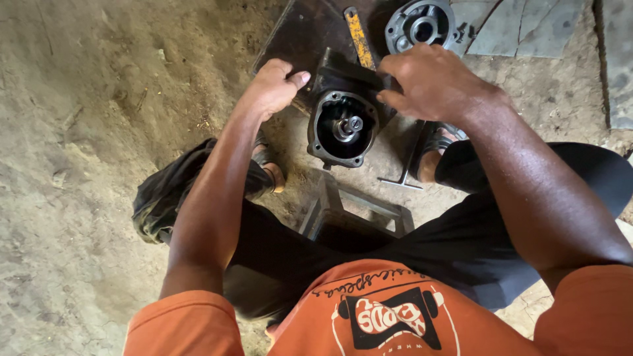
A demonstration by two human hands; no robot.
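Head view, looking down: a seated person in an orange printed shirt [382, 316] and dark trousers [461, 244] works over a bare earth floor [86, 132]. A dark flat metal plate [297, 33] lies on the ground ahead of the knees, and on its near edge stands a black cast-metal housing [343, 118], its round open mouth facing the camera with a steel shaft [349, 125] showing in the middle of the bore. A low metal-frame stool [356, 211] sits between the legs, just below the housing. The right hand [432, 82] is curled over the housing's upper right corner, fingers closed on its edge. The left hand [277, 86] grips the upper left side, thumb pointing toward the casting. A grey round flanged cover [422, 25] rests on the plate beyond the right hand. A yellow-painted flat bar [360, 36] lies behind the housing. A thin steel T-handle tool [405, 168] lies on the ground beside the right foot.
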